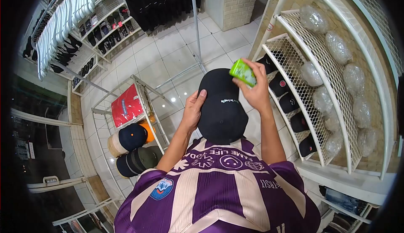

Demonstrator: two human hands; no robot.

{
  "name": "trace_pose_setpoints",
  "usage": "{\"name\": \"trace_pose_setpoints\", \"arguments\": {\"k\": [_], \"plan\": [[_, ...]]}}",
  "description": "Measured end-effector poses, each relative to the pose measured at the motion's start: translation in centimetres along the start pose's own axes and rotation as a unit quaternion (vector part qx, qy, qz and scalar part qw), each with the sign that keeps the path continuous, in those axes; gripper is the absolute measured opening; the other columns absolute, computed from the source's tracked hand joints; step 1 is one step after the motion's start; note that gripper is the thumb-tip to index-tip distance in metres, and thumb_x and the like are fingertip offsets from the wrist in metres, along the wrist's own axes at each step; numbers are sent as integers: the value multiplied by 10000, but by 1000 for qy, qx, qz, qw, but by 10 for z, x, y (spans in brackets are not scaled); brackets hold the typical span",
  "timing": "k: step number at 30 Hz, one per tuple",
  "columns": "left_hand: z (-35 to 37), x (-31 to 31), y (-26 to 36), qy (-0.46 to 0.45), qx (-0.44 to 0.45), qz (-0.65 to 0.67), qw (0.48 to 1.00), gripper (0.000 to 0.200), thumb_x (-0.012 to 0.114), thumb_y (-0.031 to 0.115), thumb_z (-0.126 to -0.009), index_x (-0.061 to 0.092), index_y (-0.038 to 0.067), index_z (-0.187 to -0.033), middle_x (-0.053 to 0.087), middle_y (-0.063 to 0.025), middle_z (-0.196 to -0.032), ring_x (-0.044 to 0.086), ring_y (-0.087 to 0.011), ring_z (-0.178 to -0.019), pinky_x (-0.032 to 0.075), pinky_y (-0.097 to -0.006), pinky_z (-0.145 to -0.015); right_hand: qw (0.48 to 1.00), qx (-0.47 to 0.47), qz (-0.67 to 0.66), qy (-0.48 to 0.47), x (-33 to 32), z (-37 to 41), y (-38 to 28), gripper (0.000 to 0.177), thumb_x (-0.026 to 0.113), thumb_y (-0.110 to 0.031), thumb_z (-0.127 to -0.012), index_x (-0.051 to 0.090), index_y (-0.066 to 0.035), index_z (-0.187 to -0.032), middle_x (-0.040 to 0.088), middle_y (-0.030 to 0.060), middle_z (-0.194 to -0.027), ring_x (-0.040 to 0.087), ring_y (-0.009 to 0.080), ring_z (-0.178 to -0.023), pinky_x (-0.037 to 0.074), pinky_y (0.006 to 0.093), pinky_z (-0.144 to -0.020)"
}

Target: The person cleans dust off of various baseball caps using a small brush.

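Observation:
A black baseball cap (223, 121) with small white lettering on its front is held close before my chest, brim pointing away from me. My left hand (194, 108) grips its left side, the thumb lying on top near the brim and the other fingers hidden underneath. In my right hand (255, 89) is a small bright green block-shaped item (243, 72) with a darker printed pattern, pinched between thumb and fingers. It overlaps the right edge of the brim in this view. I cannot tell what kind of item it is.
Left of me, a metal rack (145, 102) bears a red packet (127, 106) and several caps (134, 136). A curved white mesh shelf (311, 70) at right holds black caps (288, 102) and plastic-wrapped bundles (323, 100). White hangers (69, 22) hang at upper left; a pole (195, 22) stands ahead.

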State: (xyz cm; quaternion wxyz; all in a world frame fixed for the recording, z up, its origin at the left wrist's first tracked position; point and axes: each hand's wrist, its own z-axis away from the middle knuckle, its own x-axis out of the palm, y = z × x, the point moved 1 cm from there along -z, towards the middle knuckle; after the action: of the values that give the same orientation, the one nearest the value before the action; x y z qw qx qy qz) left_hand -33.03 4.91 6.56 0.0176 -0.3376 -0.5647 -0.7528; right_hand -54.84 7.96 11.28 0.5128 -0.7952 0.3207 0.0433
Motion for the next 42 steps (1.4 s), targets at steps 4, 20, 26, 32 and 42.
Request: {"name": "trace_pose_setpoints", "arguments": {"k": [4, 20, 26, 32, 42], "plan": [[-5, -12, -13, -18, 12, -11, 1000, 377, 533, 299, -1080, 615, -13, -1276, 716, -74, -1129, 687, -107, -945, 564, -257, -839, 993, -60, -21, -96, 12, 13, -21, 637, 864, -101, -701, 667, -131, -1306, 562, 125, -1148, 574, 300, -1104, 454, 394, -999], [-1, -14, 5, 13, 12, 45, 999, 395, 519, 345, -1076, 623, 5, -1249, 717, -79, -1130, 708, -132, -947, 585, -271, -830, 987, 16, -162, 15, 6, 15, 26, 624, 845, -53, -774, 599, -27, -1346, 583, 145, -1231, 578, 285, -1187, 440, 360, -1049], [-2, -21, 0, -19, -5, 96, 995, 389, 527, 343, -1074, 628, 11, -1249, 721, -73, -1127, 708, -132, -942, 586, -270, -823, 996, -6, -88, -13, 27, 8, 43, 584, 816, -53, -813, 594, -44, -1353, 583, 140, -1217, 579, 277, -1175, 457, 368, -1029], [-3, -24, -4, 11, 24, 44, 999, 394, 530, 343, -1074, 624, 13, -1268, 715, -71, -1147, 691, -115, -985, 566, -266, -860, 988, -33, -150, -23, 15, 5, 8, 592, 802, -49, -826, 575, -45, -1372, 577, 139, -1230, 573, 266, -1177, 449, 357, -1037], [4, -26, 1, 40, 33, 53, 997, 407, 541, 357, -1067, 624, 10, -1263, 721, -83, -1127, 708, -129, -960, 585, -272, -825, 984, -39, -171, -26, 30, 4, 7, 606, 823, -84, -821, 566, -46, -1369, 573, 146, -1251, 582, 278, -1181, 456, 376, -1025]]}}
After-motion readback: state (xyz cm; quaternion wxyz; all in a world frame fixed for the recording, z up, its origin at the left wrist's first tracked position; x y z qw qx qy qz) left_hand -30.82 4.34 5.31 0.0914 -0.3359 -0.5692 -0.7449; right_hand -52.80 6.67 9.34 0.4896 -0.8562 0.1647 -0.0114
